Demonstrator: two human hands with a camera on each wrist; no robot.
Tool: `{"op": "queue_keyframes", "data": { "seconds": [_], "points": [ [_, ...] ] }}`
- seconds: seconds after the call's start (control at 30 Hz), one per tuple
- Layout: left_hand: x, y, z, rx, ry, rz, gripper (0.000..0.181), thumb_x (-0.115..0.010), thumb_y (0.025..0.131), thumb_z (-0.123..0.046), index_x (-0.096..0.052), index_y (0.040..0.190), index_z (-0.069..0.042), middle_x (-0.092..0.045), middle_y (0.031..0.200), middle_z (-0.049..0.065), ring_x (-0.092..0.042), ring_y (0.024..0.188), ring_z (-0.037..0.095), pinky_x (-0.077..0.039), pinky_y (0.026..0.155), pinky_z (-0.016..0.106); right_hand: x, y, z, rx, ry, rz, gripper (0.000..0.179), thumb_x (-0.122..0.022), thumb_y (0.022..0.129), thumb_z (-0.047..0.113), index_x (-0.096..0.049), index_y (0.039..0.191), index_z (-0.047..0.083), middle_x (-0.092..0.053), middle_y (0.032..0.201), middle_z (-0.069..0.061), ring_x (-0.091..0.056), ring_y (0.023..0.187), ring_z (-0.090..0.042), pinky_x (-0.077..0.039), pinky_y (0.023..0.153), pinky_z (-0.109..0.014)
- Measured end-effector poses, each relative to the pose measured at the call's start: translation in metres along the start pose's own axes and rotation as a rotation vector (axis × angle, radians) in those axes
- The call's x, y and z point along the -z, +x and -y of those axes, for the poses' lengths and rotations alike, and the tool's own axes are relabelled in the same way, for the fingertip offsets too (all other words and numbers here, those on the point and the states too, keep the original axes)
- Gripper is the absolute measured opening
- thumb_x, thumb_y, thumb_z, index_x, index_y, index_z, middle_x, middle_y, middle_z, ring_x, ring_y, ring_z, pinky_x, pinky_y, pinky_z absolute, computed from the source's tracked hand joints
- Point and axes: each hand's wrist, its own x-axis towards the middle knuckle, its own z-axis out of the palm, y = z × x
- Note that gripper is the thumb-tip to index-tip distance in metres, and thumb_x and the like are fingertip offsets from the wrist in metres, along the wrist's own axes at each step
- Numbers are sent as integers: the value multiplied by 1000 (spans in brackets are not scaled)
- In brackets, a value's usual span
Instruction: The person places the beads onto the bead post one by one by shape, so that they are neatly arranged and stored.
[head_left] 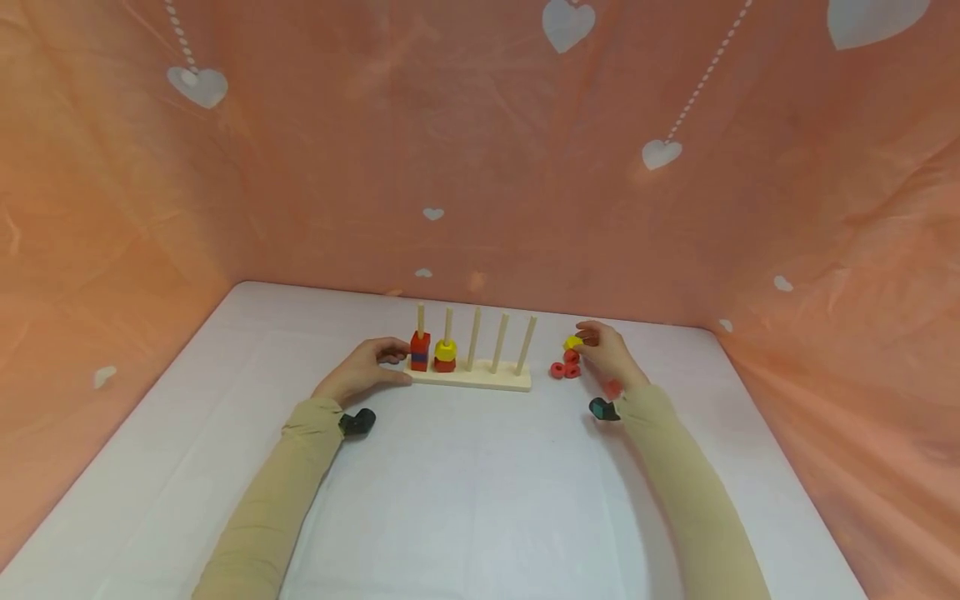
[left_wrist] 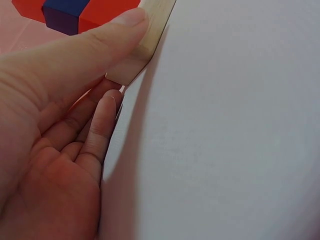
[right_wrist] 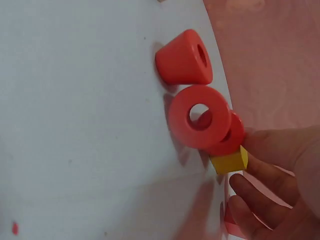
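Observation:
A pale wooden peg stand [head_left: 468,379] carries several upright pegs. Its leftmost peg holds red blocks [head_left: 421,342] with a blue block [left_wrist: 65,15] between them; on the peg beside it, a yellow bead [head_left: 446,350] sits over a red one [head_left: 445,365]. My left hand [head_left: 366,367] grips the stand's left end, thumb along the base and fingers behind. At the right, my right hand [head_left: 609,354] pinches a yellow block [right_wrist: 230,161] between thumb and fingers. Red ring-shaped beads [right_wrist: 200,116] lie right against that block, with a red tapered bead [right_wrist: 184,59] beside them.
Another red piece [head_left: 613,388] lies under the right wrist. A white cloth [head_left: 480,483] covers the table. Orange fabric with white hearts [head_left: 480,167] hangs behind and along both sides. Black wrist cameras [head_left: 358,422] stick out from both sleeves.

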Motion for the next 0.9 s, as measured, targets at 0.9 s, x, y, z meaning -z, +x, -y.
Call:
{"op": "queue_keyframes", "data": {
  "seconds": [0.9],
  "points": [
    [0,-3,-7,5,17,3,58,-82,76,-16,-55,126,-5,-54,124,12,-47,112,29,-38,99,42,0,4,-6,-22,40,20,33,-67,85,0,-56,116,0,-56,118,-17,-54,107,-34,-45,94,-42]
  ]
}}
